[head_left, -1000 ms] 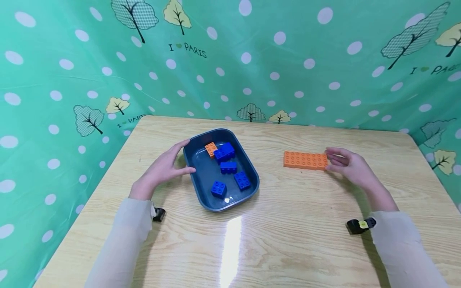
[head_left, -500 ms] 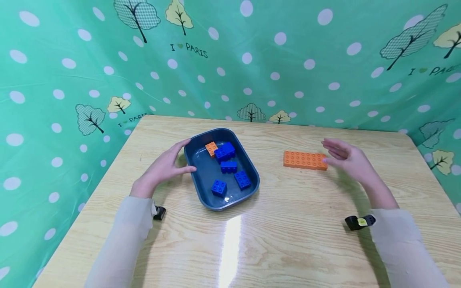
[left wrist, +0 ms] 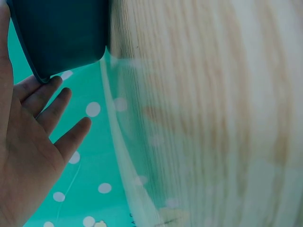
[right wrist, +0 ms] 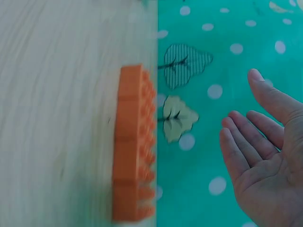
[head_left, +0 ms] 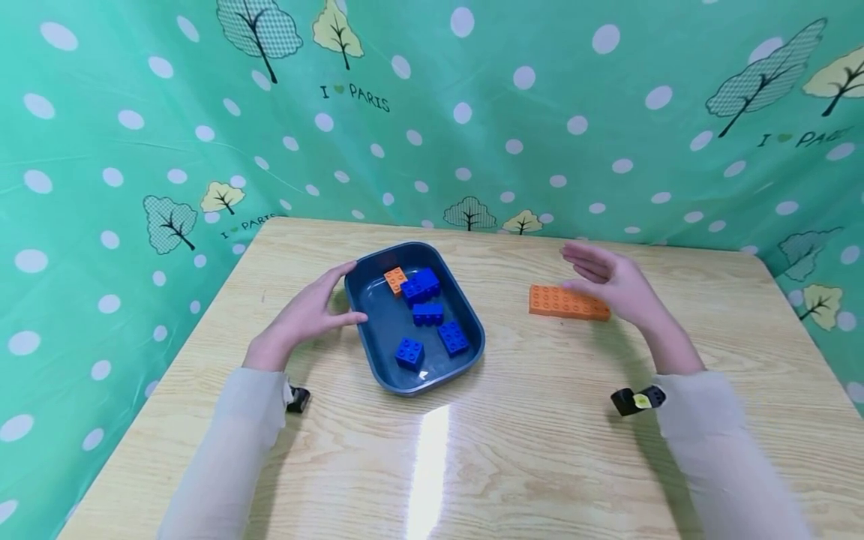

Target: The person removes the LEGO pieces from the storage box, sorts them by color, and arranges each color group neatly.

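Observation:
A dark blue tray holds several blue bricks and one orange brick. My left hand rests against the tray's left side, index fingertip and thumb at the rim, fingers extended. The left wrist view shows its fingertips touching the rim from outside, palm bare. To the right of the tray, several orange bricks stand side by side in a row on the table, studs up. Over the row's right end hovers my right hand, holding nothing, fingers loosely straight. It hides part of the row in the head view.
A light wooden table carries everything. Behind it and along the left hangs a green curtain with white dots and printed trees. A black wrist camera sits under the right sleeve.
My right hand has left the right end of the orange row, risen, and moved left above it. My left hand and the tray stay put.

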Demonstrator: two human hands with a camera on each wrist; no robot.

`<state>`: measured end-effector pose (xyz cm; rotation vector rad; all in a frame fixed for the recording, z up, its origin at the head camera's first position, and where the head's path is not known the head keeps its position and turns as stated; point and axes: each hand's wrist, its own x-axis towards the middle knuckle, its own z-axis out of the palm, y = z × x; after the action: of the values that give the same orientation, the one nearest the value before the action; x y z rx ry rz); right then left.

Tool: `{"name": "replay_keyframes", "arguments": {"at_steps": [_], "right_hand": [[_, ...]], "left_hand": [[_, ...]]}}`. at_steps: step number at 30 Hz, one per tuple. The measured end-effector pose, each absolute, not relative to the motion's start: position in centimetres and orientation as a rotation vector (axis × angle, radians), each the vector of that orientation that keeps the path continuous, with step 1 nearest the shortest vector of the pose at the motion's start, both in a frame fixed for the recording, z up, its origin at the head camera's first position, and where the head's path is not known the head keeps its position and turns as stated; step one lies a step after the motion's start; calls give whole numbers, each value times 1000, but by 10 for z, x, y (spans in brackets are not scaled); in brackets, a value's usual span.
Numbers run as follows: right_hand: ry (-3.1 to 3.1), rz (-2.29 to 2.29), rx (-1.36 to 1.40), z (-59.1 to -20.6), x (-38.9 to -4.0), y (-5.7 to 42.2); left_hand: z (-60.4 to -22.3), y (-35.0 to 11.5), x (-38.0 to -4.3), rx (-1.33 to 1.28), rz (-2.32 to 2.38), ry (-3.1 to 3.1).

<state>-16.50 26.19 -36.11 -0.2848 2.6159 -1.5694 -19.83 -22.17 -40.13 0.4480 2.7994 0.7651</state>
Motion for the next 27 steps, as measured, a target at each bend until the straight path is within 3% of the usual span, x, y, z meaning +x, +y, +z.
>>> {"name": "replay_keyframes", "arguments": {"at_steps": [15, 27], "right_hand": [[2465, -1650, -557, -358, -188, 183], [2309, -1707, -613, -364, -197, 96]], "left_hand": [[-403, -223, -200, 474, 767, 2811], [-404, -223, -199, 483, 762, 2817]]}}
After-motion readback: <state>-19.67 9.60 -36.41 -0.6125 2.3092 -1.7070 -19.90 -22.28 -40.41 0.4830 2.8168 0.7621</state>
